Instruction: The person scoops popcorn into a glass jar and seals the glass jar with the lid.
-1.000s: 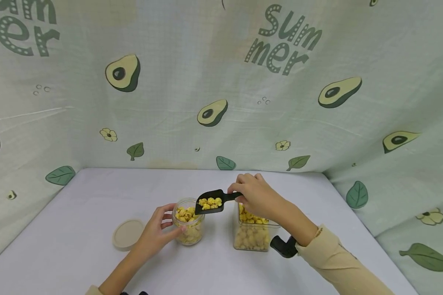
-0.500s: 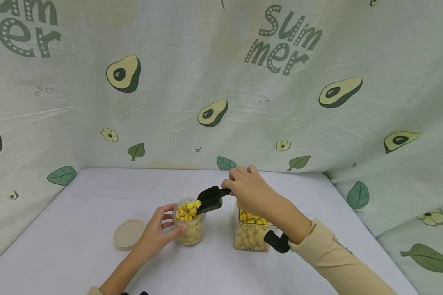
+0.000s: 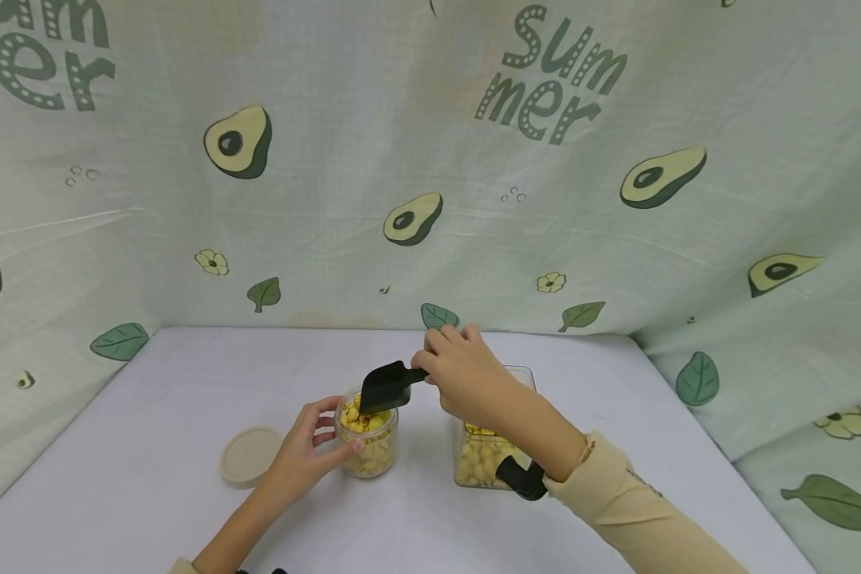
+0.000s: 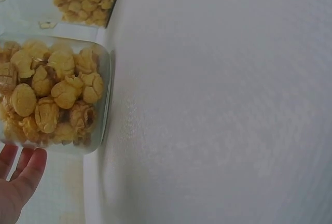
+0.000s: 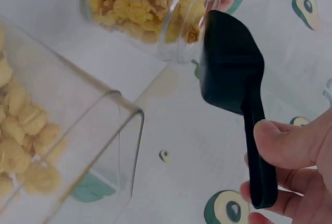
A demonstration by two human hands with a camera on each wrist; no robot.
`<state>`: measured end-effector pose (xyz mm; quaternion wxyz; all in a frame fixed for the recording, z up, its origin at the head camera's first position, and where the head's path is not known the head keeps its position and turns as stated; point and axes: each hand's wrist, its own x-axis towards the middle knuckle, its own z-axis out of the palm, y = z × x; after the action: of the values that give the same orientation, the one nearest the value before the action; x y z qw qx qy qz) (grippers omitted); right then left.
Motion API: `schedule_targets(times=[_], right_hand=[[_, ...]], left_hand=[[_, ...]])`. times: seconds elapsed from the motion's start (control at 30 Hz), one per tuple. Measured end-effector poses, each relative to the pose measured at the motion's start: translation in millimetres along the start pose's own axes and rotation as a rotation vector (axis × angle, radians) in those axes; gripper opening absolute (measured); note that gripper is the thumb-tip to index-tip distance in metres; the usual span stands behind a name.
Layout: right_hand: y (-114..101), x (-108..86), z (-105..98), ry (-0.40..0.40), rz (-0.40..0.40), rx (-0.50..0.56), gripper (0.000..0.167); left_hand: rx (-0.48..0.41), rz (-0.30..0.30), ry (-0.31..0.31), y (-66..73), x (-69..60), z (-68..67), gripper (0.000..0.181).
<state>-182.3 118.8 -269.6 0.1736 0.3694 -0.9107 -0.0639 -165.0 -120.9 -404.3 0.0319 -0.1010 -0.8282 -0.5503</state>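
A round clear jar (image 3: 370,458) of yellow popcorn stands upright on the table, and my left hand (image 3: 312,451) holds it around its left side. The right hand (image 3: 466,375) grips the handle of a black scoop (image 3: 386,387). Its blade is tipped over the mouth of the jar, the underside turned up, so whatever lies in it is hidden. In the right wrist view the thumb and fingers pinch the scoop's handle (image 5: 256,156) and the blade's tip is at the jar's rim. Beneath my right forearm is a square clear container (image 3: 473,466) with popcorn, partly covered from sight.
A round beige lid (image 3: 249,456) lies on the white tabletop (image 3: 215,383) left of the jar, close to the left forearm. Behind the table hangs a printed cloth (image 3: 330,159) with avocados and leaves. A black strap piece (image 3: 522,478) sits at the right wrist.
The right hand has moved left and tilted the scoop over the jar. Popcorn visible in its blade a second ago has slid toward the jar. The left hand and jar have stayed put.
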Motion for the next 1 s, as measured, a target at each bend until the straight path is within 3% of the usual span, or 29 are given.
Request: schedule_targets(times=[0.17, 0.33, 0.6, 0.8, 1.0], right_hand=[[-11, 4.4, 6, -0.059, -0.038, -0.133, 0.024], [-11, 7.1, 1, -0.059, -0.043, -0.245, 0.026], [4, 0.1, -13, 0.005, -0.043, -0.157, 0.030], [-3, 9.2, -16, -0.046, -0.073, -0.206, 0.025], [-10, 14.2, -10, -0.048, -0.082, -0.272, 0.021]], left_hand=[[-0.007, 0.021, 0.002, -1.4, -0.2, 0.4, 0.066], [0.000, 0.023, 0.004, -1.9, -0.6, 0.7, 0.066], [0.005, 0.015, 0.004, 1.0, 0.0, 0.3, 0.067], [0.002, 0.017, 0.012, 1.8, 0.0, -0.7, 0.067], [0.005, 0.042, 0.018, 0.3, -0.4, -0.2, 0.066]])
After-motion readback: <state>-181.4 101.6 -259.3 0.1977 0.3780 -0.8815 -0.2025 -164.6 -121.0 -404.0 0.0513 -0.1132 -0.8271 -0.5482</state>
